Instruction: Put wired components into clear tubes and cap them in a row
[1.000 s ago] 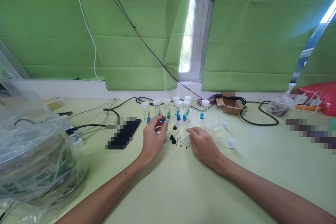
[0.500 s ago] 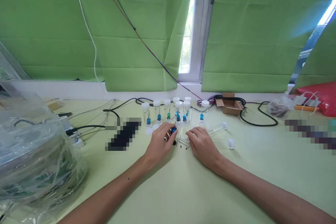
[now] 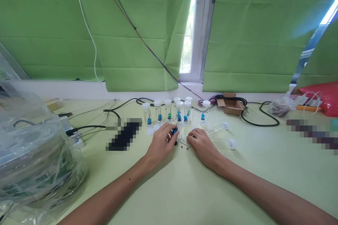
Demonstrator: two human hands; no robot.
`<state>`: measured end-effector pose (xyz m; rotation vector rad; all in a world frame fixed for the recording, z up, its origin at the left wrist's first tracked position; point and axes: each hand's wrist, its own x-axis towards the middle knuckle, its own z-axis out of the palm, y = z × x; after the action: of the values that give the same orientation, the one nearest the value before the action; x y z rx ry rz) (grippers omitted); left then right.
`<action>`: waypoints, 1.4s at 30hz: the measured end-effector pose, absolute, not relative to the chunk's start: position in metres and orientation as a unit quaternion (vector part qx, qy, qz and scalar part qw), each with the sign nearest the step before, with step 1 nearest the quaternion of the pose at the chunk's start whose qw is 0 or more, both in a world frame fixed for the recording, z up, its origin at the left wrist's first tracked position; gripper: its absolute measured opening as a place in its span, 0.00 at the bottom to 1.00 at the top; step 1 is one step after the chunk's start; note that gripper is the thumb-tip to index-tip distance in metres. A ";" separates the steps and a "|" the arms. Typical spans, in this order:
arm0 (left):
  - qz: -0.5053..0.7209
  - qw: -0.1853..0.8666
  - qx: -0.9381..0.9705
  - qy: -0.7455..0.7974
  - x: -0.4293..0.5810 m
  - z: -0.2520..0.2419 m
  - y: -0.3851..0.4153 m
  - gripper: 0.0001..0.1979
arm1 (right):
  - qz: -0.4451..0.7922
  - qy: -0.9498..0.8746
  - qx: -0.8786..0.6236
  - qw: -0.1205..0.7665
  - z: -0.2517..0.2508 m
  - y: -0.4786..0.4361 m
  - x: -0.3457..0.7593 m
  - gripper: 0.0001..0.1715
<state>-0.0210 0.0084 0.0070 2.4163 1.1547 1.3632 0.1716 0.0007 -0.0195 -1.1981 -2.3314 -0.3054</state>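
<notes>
- Green blinds (image 3: 142, 59) hang across the upper frame above a pale green table (image 3: 163, 190) in daylight.
- At lower left, a bundle in clear plastic (image 3: 37, 161) sits on the tabletop.
- Just left of centre, the left hand (image 3: 161, 141) pinches a small blue piece (image 3: 174, 131) with a thin stem between thumb and fingers, just in front of the tubes; a small black part (image 3: 175, 143) lies near it.
- At centre, a cluster of clear, white-capped standing tubes (image 3: 147, 112) shows blue or green pieces inside most of them; these look finished.
- Between the hands, thin metal pins (image 3: 181, 140) lie loose, apparently work remaining.
- Right of centre, the right hand (image 3: 203, 144) rests with its fingers curled down; a dark bit (image 3: 194, 136) seems to show at the fingertips, but whether it is held cannot be told.
- Beyond that hand, two clear lying tubes (image 3: 232, 144) appear unfilled, so the job looks well advanced but incomplete.
- Compared with a second earlier, the left hand and its blue piece sit farther right, closer to the right hand; the standing tubes are unmoved.
- At right, a cardboard box (image 3: 231, 106) and red bag (image 3: 327, 100) line the table's far side.
</notes>
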 end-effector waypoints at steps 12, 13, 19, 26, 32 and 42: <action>0.449 0.074 0.803 0.385 -0.021 0.006 0.008 0.05 | -0.098 -0.858 -0.448 0.234 -0.018 0.001 0.172 0.12; 0.448 0.075 0.804 0.385 -0.021 0.006 0.008 0.05 | -0.099 -0.857 -0.449 0.232 -0.018 0.001 0.172 0.12; 0.444 0.073 0.804 0.388 -0.021 0.005 0.009 0.06 | -0.119 -0.852 -0.457 0.224 -0.017 0.004 0.170 0.10; 0.443 0.076 0.804 0.389 -0.020 0.005 0.009 0.06 | -0.136 -0.852 -0.455 0.218 -0.019 0.007 0.168 0.08; 0.445 0.080 0.804 0.386 -0.020 0.004 0.010 0.07 | -0.139 -0.852 -0.461 0.206 -0.020 0.008 0.168 0.08; 0.441 0.083 0.805 0.389 -0.020 0.004 0.009 0.08 | -0.135 -0.851 -0.455 0.223 -0.020 0.008 0.169 0.11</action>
<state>-0.0197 0.0091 0.0039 2.4027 1.1604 1.3180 0.1686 0.0078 -0.0204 -1.2578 -2.3514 -0.3734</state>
